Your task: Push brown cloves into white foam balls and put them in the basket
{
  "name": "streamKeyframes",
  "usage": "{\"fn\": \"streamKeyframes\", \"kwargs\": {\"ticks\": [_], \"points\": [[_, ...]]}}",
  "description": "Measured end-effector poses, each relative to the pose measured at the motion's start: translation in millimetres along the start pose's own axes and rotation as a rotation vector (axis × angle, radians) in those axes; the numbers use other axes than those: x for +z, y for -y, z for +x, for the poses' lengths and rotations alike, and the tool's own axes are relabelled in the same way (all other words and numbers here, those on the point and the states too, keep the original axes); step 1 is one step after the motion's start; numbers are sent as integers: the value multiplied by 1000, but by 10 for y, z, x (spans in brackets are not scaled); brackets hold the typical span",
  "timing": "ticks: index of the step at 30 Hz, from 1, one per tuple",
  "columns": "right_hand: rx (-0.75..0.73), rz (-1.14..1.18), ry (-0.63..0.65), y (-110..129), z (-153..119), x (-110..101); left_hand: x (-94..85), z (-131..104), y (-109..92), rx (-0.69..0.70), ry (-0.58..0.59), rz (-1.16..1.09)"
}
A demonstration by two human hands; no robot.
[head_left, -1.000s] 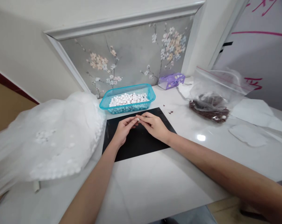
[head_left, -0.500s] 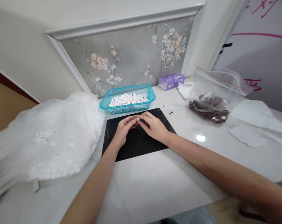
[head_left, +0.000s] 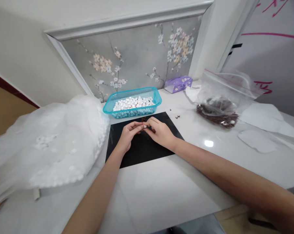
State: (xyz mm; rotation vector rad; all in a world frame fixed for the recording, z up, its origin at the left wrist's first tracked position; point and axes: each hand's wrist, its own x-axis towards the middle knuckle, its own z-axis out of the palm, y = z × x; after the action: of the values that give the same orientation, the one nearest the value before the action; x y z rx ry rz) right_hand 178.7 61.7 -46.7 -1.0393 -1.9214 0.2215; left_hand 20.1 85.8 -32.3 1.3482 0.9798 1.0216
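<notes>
Above a black mat (head_left: pixel 147 149), my left hand (head_left: pixel 128 136) and my right hand (head_left: pixel 160 134) meet at the fingertips. Both are closed in a pinch around one small white bead (head_left: pixel 145 126), which is partly covered by the fingers. Just behind the fingertips, a few small reddish-brown pieces (head_left: pixel 144 119) show on the mat; their kind is too small to tell. Beyond the mat stands a teal plastic basket (head_left: pixel 131 93) with many white beads (head_left: pixel 134 103) inside.
On the left lies a large clear bag of white beads (head_left: pixel 71 139). To the right are a zip bag of brown pieces (head_left: pixel 217 112), white paper sheets (head_left: pixel 257 141) and loose brown bits (head_left: pixel 177 116). A purple tissue pack (head_left: pixel 178 85) rests against the wall.
The fingertips have shifted slightly around the white bead, and more of the brown pieces behind them shows. The camera view has moved a little.
</notes>
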Motion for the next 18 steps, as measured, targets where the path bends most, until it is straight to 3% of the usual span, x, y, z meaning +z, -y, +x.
{"fn": "streamKeyframes", "kwargs": {"ticks": [18], "points": [[56, 26, -1, 22, 23, 5, -2, 7, -8, -15, -8, -19]]}}
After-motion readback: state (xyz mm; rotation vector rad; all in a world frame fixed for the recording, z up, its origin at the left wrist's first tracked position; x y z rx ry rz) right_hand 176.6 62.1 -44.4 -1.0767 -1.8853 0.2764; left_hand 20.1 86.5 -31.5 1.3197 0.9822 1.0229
